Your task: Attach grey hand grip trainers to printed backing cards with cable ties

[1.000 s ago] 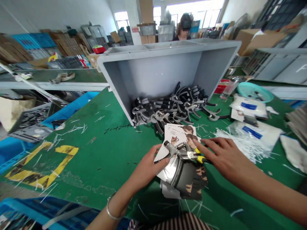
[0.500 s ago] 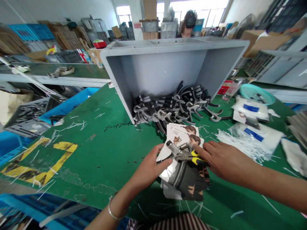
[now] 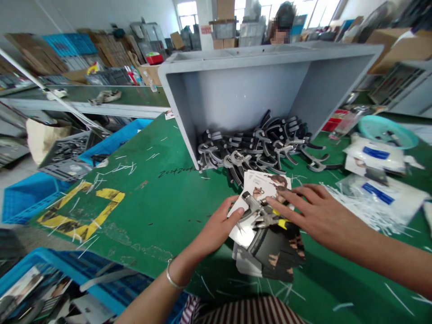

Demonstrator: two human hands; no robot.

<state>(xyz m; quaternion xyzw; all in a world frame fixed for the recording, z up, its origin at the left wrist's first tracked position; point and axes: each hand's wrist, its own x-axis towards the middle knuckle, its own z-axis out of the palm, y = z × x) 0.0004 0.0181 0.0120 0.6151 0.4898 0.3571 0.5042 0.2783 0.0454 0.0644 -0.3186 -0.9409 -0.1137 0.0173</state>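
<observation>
Near the front of the green bench [image 3: 162,211], a grey hand tool [image 3: 254,203] lies on a stack of printed cards [image 3: 273,247], with yellow-handled cutters [image 3: 266,220] just below it. Left hand [image 3: 219,227]: narrow, pinching the left edge of the printed cards, thumb on top beside the tool. Right hand [image 3: 315,211]: fingers spread above the cutters; cannot tell whether it grips their handles. Risks, as judged: cutter jaws sit near the left thumb, so a slip might nick it; the cards look glossy and lie unevenly, so a sideways push could fan them and let the tool slide off. Containers: grey crate [image 3: 243,96] on its side, mouth toward the person, with a heap of similar tools [image 3: 249,150] inside; a few spill past the rim, so a knock would probably loosen more. Turquoise bowl [image 3: 371,127]: small dark pieces, too small to identify. Plastic bag [image 3: 388,195] at right, loose white strips [image 3: 361,211] beside its left end. Blue bin [image 3: 60,258], lower left: card-backed items [image 3: 30,285]. Farther crate [image 3: 59,167], left: jumbled metal parts [image 3: 70,147]
</observation>
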